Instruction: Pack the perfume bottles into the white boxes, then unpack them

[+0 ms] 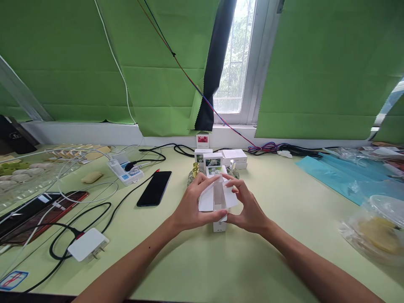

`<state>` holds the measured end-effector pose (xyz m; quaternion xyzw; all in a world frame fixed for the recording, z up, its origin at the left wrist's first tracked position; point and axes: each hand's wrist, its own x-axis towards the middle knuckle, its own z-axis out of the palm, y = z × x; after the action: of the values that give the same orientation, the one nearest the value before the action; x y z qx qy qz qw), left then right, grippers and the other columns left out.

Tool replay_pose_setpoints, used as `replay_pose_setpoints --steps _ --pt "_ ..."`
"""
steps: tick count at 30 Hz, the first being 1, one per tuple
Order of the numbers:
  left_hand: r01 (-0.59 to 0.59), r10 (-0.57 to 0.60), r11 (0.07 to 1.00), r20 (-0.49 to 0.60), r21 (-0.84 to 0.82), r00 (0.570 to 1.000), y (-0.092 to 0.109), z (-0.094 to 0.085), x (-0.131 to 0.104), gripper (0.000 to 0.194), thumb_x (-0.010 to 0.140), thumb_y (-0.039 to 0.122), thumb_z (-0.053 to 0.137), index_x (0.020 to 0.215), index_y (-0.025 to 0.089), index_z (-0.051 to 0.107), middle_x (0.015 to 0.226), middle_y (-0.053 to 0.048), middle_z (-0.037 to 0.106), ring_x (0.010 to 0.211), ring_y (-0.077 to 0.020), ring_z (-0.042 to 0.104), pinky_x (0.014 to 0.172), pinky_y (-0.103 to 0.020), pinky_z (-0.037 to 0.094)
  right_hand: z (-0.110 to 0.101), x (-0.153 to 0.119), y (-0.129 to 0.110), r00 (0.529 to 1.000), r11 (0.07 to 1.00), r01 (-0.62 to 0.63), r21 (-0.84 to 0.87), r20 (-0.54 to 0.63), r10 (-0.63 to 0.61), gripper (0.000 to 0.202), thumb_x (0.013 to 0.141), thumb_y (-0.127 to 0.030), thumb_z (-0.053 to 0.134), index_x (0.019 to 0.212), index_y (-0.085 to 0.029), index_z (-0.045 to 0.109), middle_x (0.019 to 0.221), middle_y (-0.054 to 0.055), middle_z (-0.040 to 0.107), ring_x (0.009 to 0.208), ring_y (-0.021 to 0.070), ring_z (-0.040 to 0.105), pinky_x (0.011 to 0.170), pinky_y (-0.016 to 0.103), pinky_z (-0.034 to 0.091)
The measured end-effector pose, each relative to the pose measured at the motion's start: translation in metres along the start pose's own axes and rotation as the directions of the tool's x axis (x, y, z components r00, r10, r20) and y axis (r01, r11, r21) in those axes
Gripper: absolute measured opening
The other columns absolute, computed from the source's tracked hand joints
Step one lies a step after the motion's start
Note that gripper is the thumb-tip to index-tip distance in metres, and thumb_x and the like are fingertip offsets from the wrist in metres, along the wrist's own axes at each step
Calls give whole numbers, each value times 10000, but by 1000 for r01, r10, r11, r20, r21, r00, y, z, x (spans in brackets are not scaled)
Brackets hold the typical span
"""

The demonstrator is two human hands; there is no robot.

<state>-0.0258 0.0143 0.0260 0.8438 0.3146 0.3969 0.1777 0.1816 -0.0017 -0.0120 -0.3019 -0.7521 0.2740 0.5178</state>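
Between my two hands stands a small white cardboard box [219, 226], its top open and its side flaps spread outward. My left hand [196, 201] grips the left side, its thumb along the near rim. On the right, my right hand [248, 206] holds the box with the thumb low and the fingers at the right flap. The box's inside shows as plain white, though its floor cannot be made out. Just behind are white boxes with flower pictures [212, 160], a glass bottle with a gold top [195, 170] and another with a silver top [232, 168], both partly hidden.
Left of my hands lie a black phone [154, 188], a power strip [125, 168], a white charger [88, 245] and tangled cables. Plain white boxes [235, 158] sit at the back. Blue plastic sheeting [334, 176] and a bagged tub [378, 231] are on the right.
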Motion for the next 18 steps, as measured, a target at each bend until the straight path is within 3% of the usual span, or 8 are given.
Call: replay_pose_setpoints --steps 4,12,16,18 --pt "49 -49 999 2 16 999 -3 0 0 768 771 537 786 1442 232 569 1031 -60 513 994 -261 572 884 -425 549 1 1 -1 1000 1000 -21 15 4 21 531 804 -375 822 1171 -293 447 1597 193 426 1167 274 679 867 433 603" --pt "158 -159 987 33 15 987 -1 -2 2 749 767 556 784 1405 212 599 1056 -68 506 991 -258 582 866 -420 559 0 2 6 1000 1000 5 30 -3 -5 658 718 -453 903 1196 -287 482 1536 201 452 1055 256 706 859 417 602" --pt "158 -158 987 51 2 986 -3 -2 2 718 770 555 791 1381 229 604 1123 -79 521 1051 -269 591 918 -433 556 -1 1 7 999 998 40 41 0 -40 732 680 -559 902 1215 -285 484 1531 205 431 1100 288 693 867 418 599" --pt "152 -152 988 51 10 987 -4 -2 2 702 768 558 795 1363 235 609 1153 -85 522 1077 -277 595 937 -443 556 -2 1 7 999 999 39 36 4 -39 707 727 -629 840 1234 -282 490 1535 207 424 1157 306 670 881 426 597"
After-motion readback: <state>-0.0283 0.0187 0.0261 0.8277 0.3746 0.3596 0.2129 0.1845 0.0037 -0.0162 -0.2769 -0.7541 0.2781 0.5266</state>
